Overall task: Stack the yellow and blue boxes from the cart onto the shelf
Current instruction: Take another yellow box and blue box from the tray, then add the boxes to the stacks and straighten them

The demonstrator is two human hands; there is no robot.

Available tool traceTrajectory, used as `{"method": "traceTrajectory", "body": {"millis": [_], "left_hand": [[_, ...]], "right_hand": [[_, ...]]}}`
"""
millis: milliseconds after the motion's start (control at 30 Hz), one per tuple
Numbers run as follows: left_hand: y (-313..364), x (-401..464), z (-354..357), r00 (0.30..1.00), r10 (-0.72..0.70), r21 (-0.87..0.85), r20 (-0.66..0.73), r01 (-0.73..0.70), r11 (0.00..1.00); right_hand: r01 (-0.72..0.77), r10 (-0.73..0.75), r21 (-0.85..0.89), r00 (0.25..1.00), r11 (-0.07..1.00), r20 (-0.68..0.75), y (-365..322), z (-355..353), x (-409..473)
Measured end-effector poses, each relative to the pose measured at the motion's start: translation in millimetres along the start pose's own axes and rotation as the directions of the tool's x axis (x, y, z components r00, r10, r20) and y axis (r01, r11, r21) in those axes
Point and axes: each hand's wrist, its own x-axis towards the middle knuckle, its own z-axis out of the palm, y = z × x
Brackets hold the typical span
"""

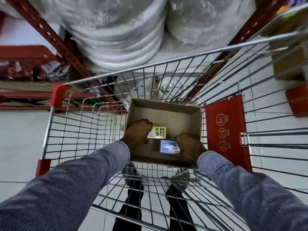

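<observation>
An open cardboard carton [166,108] sits in the wire shopping cart [70,130]. On the carton's floor lies a small yellow box [159,131], and my left hand [138,132] covers its left end with the fingers curled on it. Just below and to the right lies a small blue box [168,146]. My right hand [188,145] rests over its right end, fingers curled around it. Both of my arms, in striped blue sleeves, reach down into the cart.
A red metal shelf upright [55,35] rises ahead on the left. Wrapped stacks of white plates [120,39] fill the shelf in front. A red child-seat flap [225,130] hangs on the cart's right side. Brown cartons [290,64] stand on the floor at right.
</observation>
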Motion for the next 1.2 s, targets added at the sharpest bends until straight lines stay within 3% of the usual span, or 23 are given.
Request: {"method": "traceTrajectory", "body": {"millis": [200,333,500,833,967,1200], "left_hand": [[-1,-57,-103,0.96,-0.094,-0.054,-0.265,0.083,0.995],[-7,-118,-180,0.913,-0.132,-0.119,-0.385,0.093,0.989],[0,-207,-280,0.811,-0.194,-0.142,-0.552,0.138,0.98],[26,-358,-453,0.415,-0.174,-0.103,-0.893,0.189,0.977],[30,-391,-501,0.31,-0.137,-0.069,-0.941,0.22,0.973],[31,-410,-563,0.173,-0.097,-0.071,-0.98,0.154,0.986]], "right_hand": [[0.065,-0.067,-0.089,0.997,0.994,-0.022,-26,-114,-38],[0.11,-0.129,-0.151,0.983,0.982,-0.128,-50,-194,-81],[0.167,-0.238,-0.224,0.908,0.96,-0.344,-85,-288,-153],[0.149,-0.417,-0.426,0.634,0.892,-0.651,-152,-445,-315],[0.118,-0.437,-0.443,0.508,0.889,-0.742,-165,-490,-359],[0.0,-0.356,-0.379,0.342,0.925,-0.869,-166,-549,-398]]}}
